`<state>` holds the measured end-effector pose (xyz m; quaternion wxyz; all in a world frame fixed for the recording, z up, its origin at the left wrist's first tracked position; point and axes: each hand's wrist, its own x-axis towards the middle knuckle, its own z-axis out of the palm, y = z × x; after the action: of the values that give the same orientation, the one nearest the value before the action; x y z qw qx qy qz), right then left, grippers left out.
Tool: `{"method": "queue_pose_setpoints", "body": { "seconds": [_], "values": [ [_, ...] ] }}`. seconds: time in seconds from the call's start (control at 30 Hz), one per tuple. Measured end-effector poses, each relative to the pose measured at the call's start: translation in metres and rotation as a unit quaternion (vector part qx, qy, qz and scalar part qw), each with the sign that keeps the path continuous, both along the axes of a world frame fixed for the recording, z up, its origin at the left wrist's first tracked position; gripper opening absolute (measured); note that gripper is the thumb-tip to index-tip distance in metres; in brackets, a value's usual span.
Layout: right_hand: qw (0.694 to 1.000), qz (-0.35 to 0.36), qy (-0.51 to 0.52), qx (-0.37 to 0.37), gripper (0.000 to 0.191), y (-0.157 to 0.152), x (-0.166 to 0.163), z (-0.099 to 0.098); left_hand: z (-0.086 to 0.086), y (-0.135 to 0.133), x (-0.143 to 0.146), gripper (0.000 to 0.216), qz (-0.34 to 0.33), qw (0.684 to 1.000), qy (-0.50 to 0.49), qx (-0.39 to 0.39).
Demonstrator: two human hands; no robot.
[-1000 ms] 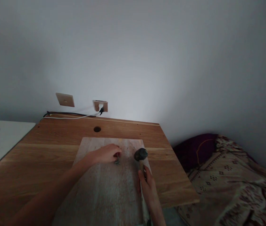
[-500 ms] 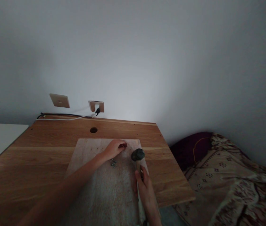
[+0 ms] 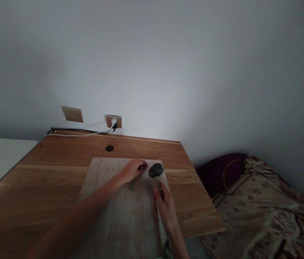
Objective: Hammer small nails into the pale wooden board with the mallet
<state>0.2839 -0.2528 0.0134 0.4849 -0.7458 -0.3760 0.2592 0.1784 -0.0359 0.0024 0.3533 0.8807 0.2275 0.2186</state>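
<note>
A pale wooden board lies on the brown wooden table. Near its far edge, the fingers of my left hand are pinched together low over the surface; whatever is between them is too small to make out. A small pile of metal nails rests on the board just below that hand. My right hand is wrapped around the handle of a hammer. The dark hammer head is raised over the board's right side, close to my left fingertips, and the pale handle runs down toward me.
The wooden table ends at the right beside patterned bedding and a purple cushion. Cables run along the wall to a socket. A round hole opens behind the board. A white surface is at left.
The hammer head has risen slightly, and my right hand has moved up with it. My left hand keeps its pinch at nearly the same spot on the board. The whole view has shifted slightly.
</note>
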Motion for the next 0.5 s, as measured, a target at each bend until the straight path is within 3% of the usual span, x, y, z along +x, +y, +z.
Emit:
{"method": "queue_pose_setpoints", "body": {
  "seconds": [0.27, 0.4, 0.5],
  "values": [
    [0.999, 0.04, 0.024, -0.028, 0.053, 0.03, -0.012, 0.033, -0.002, 0.0, 0.002, 0.033, 0.012, 0.998, -0.013, -0.065],
    [0.998, 0.043, 0.0, -0.036, 0.045, 0.035, -0.015, 0.033, -0.002, 0.0, 0.003, 0.05, 0.014, 0.998, -0.019, -0.065],
    [0.999, 0.037, 0.006, -0.038, 0.049, 0.033, -0.016, 0.027, 0.006, 0.006, -0.009, 0.046, 0.014, 0.999, -0.041, -0.028]
  ]
}}
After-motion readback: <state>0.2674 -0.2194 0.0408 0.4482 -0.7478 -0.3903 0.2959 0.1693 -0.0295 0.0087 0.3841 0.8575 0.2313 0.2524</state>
